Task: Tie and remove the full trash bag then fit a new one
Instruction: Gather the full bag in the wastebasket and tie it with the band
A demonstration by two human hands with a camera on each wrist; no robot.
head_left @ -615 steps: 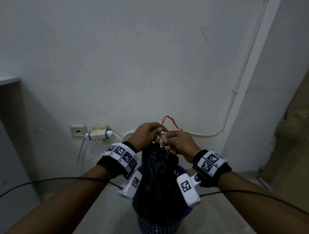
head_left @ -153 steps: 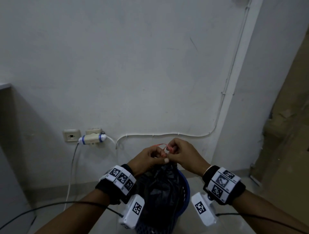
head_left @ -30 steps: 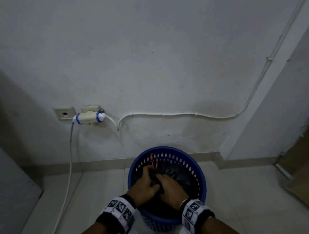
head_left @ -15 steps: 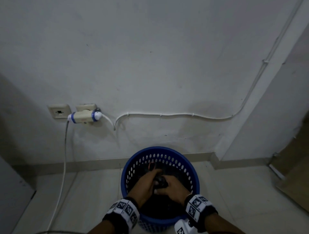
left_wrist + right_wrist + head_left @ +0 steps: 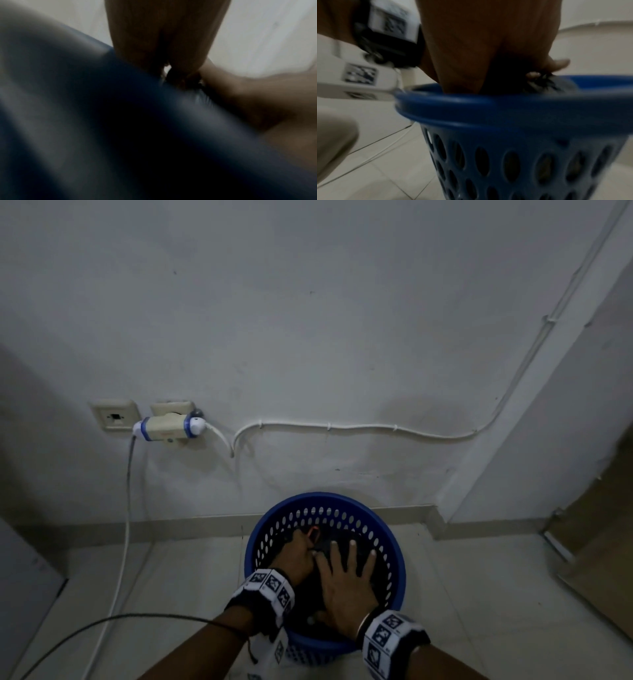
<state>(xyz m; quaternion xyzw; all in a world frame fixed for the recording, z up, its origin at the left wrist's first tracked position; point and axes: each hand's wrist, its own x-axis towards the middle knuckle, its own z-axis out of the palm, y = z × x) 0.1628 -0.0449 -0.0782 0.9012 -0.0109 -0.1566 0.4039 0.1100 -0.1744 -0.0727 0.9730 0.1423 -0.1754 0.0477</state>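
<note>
Head view: right hand (image 5: 346,583) nearest, fingers spread flat, pressing down on black trash bag (image 5: 342,546) inside blue basket (image 5: 394,546); left hand (image 5: 296,556) just left of it, curled round gathered bag neck; red tie loop (image 5: 313,534) pokes up just beyond its fingers; bag sits low, below basket rim; far: wall socket (image 5: 171,426), white cable (image 5: 359,428); judged step: tying done, removal starting; next move calls for firm grip on neck, straight lift clear of rim.

The bag (image 5: 337,546) was held up high for tying; now it sits low in the bin (image 5: 394,546), low in the frame. The right hand (image 5: 346,587) has opened flat on it.
</note>
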